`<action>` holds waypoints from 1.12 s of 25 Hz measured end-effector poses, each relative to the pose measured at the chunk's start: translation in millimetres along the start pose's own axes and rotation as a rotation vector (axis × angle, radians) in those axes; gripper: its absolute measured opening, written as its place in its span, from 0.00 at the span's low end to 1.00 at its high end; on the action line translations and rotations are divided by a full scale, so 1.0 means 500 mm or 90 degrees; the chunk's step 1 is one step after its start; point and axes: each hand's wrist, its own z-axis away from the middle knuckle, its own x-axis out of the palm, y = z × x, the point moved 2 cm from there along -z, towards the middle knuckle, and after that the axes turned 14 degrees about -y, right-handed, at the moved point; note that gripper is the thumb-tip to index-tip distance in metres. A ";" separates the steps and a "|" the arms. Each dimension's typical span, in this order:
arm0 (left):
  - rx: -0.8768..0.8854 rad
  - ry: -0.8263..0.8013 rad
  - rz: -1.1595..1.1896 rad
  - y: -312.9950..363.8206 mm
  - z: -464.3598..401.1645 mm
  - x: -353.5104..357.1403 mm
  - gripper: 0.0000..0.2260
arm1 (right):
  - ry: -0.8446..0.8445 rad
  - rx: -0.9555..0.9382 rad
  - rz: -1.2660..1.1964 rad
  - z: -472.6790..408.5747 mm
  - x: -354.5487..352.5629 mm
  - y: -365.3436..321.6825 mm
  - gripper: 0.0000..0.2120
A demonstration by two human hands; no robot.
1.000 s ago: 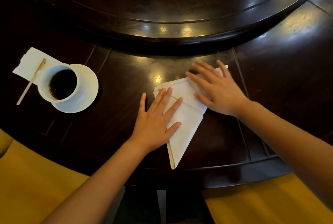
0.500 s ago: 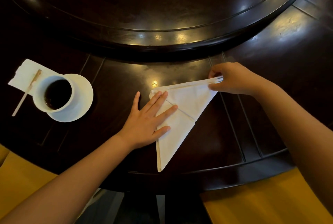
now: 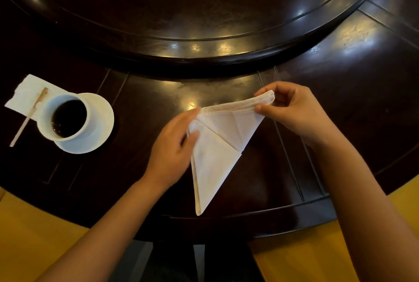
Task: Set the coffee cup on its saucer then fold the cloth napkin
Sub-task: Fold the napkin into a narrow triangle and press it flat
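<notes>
A white cloth napkin (image 3: 214, 157), folded into a long triangle, lies on the dark table with its point toward me. My right hand (image 3: 297, 111) pinches its far right corner and holds that corner lifted off the table. My left hand (image 3: 174, 145) grips the napkin's left corner between thumb and fingers. At the left, a white cup (image 3: 65, 120) full of dark coffee stands on its white saucer (image 3: 102, 122).
A paper napkin (image 3: 25, 95) with a wooden stirrer (image 3: 28, 118) on it lies left of the cup. A large raised turntable (image 3: 204, 20) fills the table's far side. The table's front edge (image 3: 249, 216) curves below the napkin; yellow floor shows beyond.
My right hand went from flat on the napkin to pinching its right corner and lifting it. My left hand stopped pressing flat and took hold of the left corner.
</notes>
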 end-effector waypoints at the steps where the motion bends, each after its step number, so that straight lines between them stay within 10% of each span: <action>1: -0.049 0.011 0.211 0.006 -0.003 -0.014 0.22 | 0.008 -0.003 0.019 0.003 0.003 -0.003 0.09; 6: -0.327 -0.262 0.474 0.019 -0.054 -0.042 0.36 | 0.027 -0.029 0.122 0.024 0.023 -0.027 0.08; 28: -0.316 -0.127 0.096 0.000 -0.119 -0.093 0.06 | -0.075 -0.315 0.632 0.125 0.304 0.079 0.05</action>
